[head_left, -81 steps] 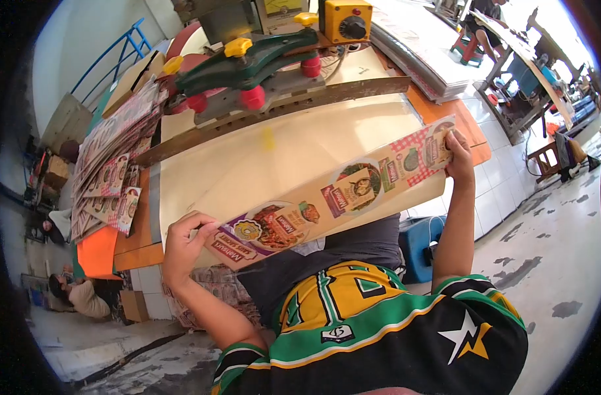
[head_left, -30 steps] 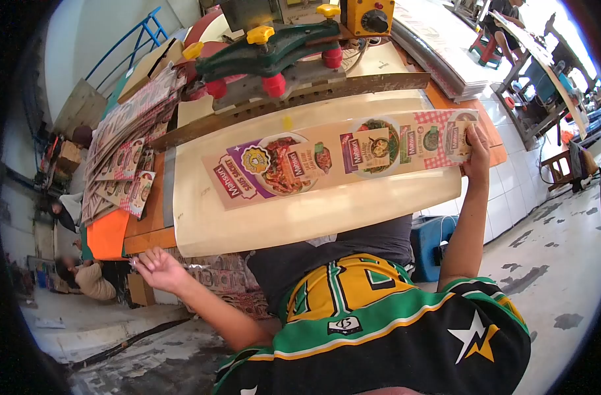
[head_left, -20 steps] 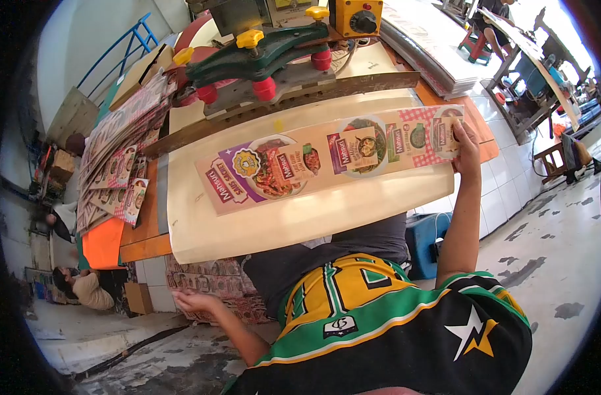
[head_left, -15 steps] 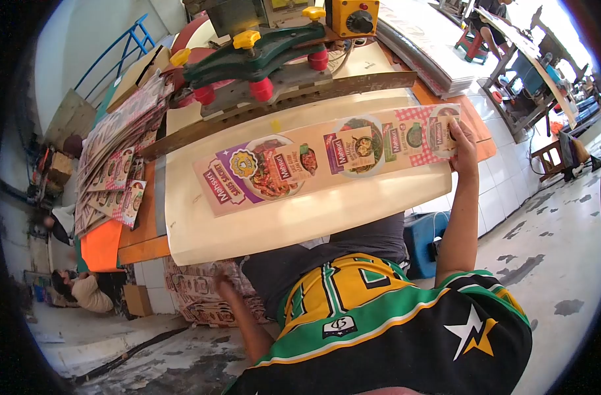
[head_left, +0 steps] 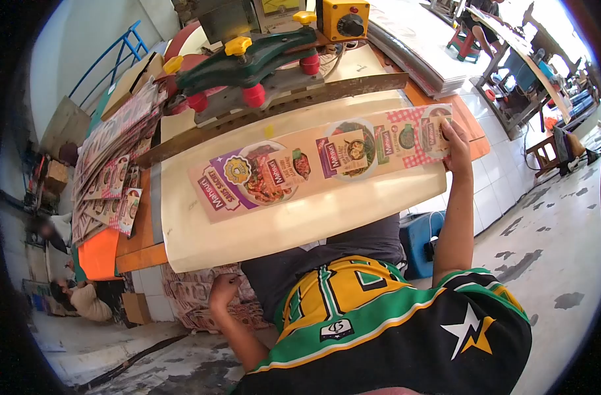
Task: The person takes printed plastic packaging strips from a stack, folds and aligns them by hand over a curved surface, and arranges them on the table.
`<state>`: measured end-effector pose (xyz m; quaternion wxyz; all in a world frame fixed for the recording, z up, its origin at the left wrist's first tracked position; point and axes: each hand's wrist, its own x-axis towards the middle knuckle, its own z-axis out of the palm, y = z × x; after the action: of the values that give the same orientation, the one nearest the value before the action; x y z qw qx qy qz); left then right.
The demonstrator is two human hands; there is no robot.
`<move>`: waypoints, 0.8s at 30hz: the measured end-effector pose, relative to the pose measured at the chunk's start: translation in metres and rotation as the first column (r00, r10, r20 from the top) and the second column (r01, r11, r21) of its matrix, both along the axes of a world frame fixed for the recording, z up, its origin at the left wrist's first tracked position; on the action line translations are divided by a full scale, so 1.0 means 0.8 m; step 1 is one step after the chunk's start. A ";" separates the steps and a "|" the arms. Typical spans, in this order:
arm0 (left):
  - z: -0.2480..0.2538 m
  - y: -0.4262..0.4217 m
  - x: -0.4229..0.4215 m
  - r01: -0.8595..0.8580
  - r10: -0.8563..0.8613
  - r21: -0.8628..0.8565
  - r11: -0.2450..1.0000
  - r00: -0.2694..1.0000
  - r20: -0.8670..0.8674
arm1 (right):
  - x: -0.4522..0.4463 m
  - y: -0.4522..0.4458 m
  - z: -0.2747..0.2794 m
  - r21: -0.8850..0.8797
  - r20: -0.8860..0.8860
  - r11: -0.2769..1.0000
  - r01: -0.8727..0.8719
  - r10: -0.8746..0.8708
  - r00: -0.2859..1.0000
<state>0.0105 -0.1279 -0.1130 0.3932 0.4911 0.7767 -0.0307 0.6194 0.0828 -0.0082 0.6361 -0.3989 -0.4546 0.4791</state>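
My right grip (head_left: pixel 457 146) pinches the printed strip (head_left: pixel 311 168) by one end only, so it could skew; my left grip (head_left: pixel 224 291) is curled, contents I can't tell.

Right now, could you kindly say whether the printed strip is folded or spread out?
The printed strip is spread out: its printed face shows lengthwise without a fold, the right hand gripping one end.

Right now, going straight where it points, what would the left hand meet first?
Probably the near edge of the cream sheet; depth is unclear, so the left hand may pass beneath.
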 end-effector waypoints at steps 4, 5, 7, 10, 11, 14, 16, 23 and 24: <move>0.091 0.006 0.052 0.136 -0.137 0.010 0.991 0.984 0.118 | 0.001 0.001 -0.001 0.008 -0.011 0.999 -0.035 0.035 0.999; 0.121 0.005 0.070 0.196 -0.240 0.162 0.967 0.911 0.336 | 0.002 0.000 -0.001 0.009 -0.011 0.999 -0.033 0.033 0.999; 0.179 0.009 0.103 0.225 -0.468 0.446 0.866 0.676 0.569 | 0.003 0.001 -0.002 0.003 -0.010 0.999 -0.037 0.037 0.999; 0.215 0.008 0.151 0.007 -0.714 0.760 0.650 0.350 0.607 | 0.003 0.002 -0.002 -0.010 -0.026 0.999 -0.036 0.036 0.999; 0.221 0.006 0.169 -0.253 -0.840 0.841 0.478 0.150 0.522 | 0.004 0.003 -0.003 -0.008 -0.024 0.999 -0.035 0.035 0.999; 0.239 0.013 0.230 -0.607 -0.933 0.712 0.353 -0.284 0.220 | 0.007 0.006 -0.007 -0.003 -0.027 0.999 -0.035 0.034 0.999; 0.267 0.012 0.239 -0.494 -0.903 0.792 0.359 -0.399 0.160 | 0.010 0.006 -0.010 0.004 -0.016 0.998 -0.063 0.064 0.998; 0.232 0.017 0.260 -0.147 -0.827 0.942 0.302 -0.531 0.182 | 0.010 0.002 -0.013 -0.003 -0.021 0.999 -0.037 0.037 0.999; 0.280 0.037 0.276 0.057 -0.817 0.952 0.300 -0.500 0.287 | 0.013 0.001 -0.013 -0.001 -0.015 0.999 -0.042 0.042 0.999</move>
<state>0.2312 -0.0983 0.1112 0.5486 0.7412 -0.1958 0.3338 0.6296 0.0834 -0.0183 0.6291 -0.3861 -0.4578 0.4956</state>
